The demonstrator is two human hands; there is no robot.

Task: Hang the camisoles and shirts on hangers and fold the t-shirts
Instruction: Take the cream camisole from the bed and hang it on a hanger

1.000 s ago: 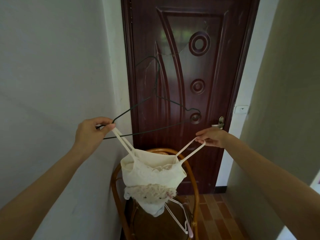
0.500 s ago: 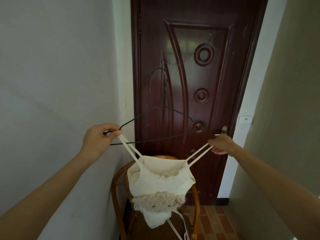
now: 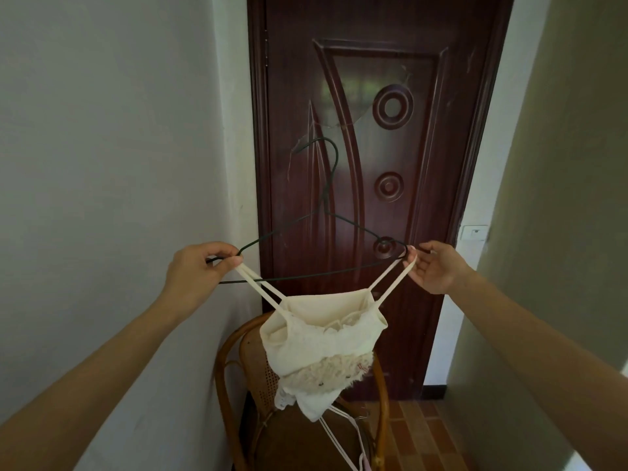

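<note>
The cream camisole [image 3: 323, 338] hangs in mid-air in front of the dark wooden door [image 3: 373, 130], above a rattan chair [image 3: 234, 365], strung by its straps between the two hands. The left hand [image 3: 197, 270] pinches the left strap together with the left end of the dark wire hanger [image 3: 326, 212], while the right hand [image 3: 436, 266] pinches the right strap right at the hanger's right shoulder, the other fingers loosely spread. The step looks like looping that right strap over the wire end; to do it well, I would keep the left pinch firm so the hanger stays level, lift the strap clear of the tip, then let it drop into the bend of the shoulder before letting go, so the thin strap does not slide off the smooth wire. A small reddish mark on the camisole's lace trim is too blurred to read, and no other writing or brand shows
</note>
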